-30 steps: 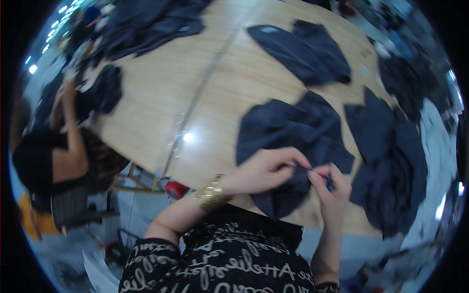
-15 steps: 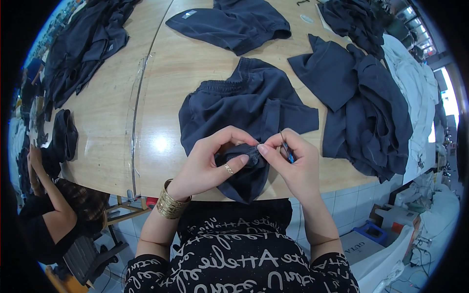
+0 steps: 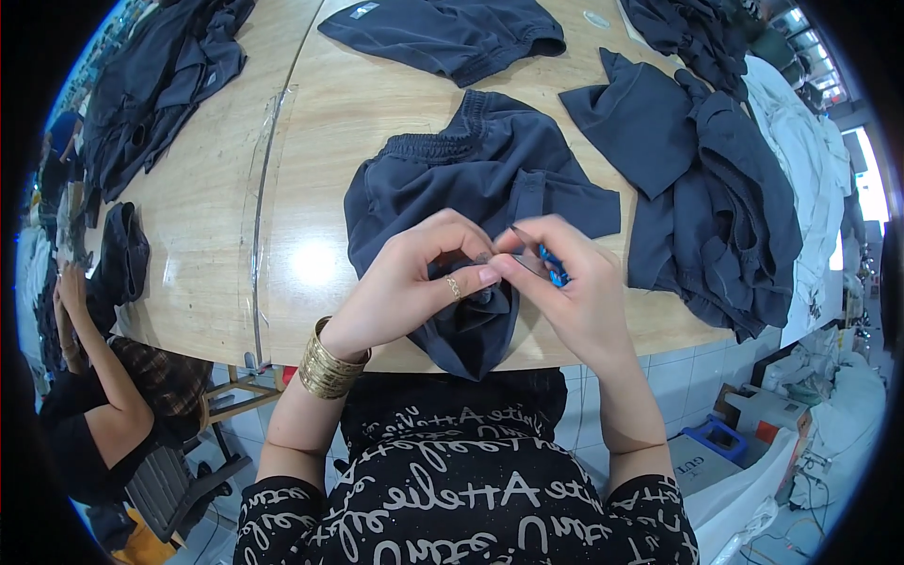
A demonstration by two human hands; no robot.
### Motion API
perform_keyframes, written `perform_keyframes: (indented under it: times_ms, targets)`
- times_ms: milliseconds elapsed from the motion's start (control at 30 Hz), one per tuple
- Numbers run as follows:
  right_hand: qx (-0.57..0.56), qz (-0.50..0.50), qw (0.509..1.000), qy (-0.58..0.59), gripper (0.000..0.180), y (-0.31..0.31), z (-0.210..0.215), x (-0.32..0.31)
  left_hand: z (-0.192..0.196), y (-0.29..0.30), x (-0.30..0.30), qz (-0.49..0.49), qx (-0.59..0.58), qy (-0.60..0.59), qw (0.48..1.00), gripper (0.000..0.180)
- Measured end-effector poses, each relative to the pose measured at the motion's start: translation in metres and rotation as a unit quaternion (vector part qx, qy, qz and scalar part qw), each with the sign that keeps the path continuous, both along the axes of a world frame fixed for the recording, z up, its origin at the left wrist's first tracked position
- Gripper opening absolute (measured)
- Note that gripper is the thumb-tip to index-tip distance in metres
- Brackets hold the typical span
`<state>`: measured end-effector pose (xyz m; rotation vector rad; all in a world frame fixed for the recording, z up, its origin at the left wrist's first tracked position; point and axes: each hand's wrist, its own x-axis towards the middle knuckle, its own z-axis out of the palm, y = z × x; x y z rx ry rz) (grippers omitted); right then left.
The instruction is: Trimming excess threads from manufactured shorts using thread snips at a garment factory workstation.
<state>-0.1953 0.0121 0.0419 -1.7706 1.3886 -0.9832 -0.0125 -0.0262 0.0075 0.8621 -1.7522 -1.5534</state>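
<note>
Dark navy shorts point(image 3: 452, 184) with a gathered elastic waistband lie at the table's near edge, one part hanging over it. My left hand point(image 3: 410, 282), with a ring and a wide gold bangle, pinches a bunched bit of the shorts between thumb and fingers. Against it, my right hand point(image 3: 574, 287) is closed, thumb and forefinger meeting the left fingertips. Small blue-handled thread snips point(image 3: 556, 268) rest inside the right hand, their dark tip showing above the fingers. What exactly the fingertips hold is too small to make out.
More dark garments lie beyond the shorts point(image 3: 443, 38), in a heap at the right point(image 3: 725, 198) and at the far left point(image 3: 160, 94). White cloth point(image 3: 800, 169) runs along the right side. A co-worker's arm point(image 3: 104, 348) shows at the left. A blue-handled box point(image 3: 711, 447) stands on the floor.
Both hands have shifted slightly up and remain together at the bunched cloth. My right hand has turned a little, showing more of the snips' blue handle.
</note>
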Motion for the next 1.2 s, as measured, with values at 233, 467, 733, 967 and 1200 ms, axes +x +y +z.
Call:
perform_keyframes:
  times_ms: [233,467,733,967,1200]
  targets:
    - [-0.023,0.01,0.997,0.077,0.036,0.015,-0.005,-0.022,0.001,-0.002,0.004,-0.031,0.181,0.042,0.982,0.015]
    - [-0.066,0.053,0.984,0.155,0.032,0.019,-0.007,-0.021,0.008,-0.004,0.002,-0.017,0.195,0.043,0.98,0.011]
    - [-0.136,0.066,0.967,0.204,0.033,0.014,-0.006,-0.02,0.009,-0.004,0.001,-0.019,0.194,0.037,0.98,0.01]
    - [-0.096,0.044,0.982,0.159,0.029,0.017,-0.007,-0.019,0.013,-0.002,0.0,-0.015,0.212,0.071,0.975,0.01]
    - [-0.107,0.025,0.982,0.151,0.027,0.016,-0.006,-0.021,0.012,-0.002,0.001,-0.007,0.19,0.044,0.981,0.009]
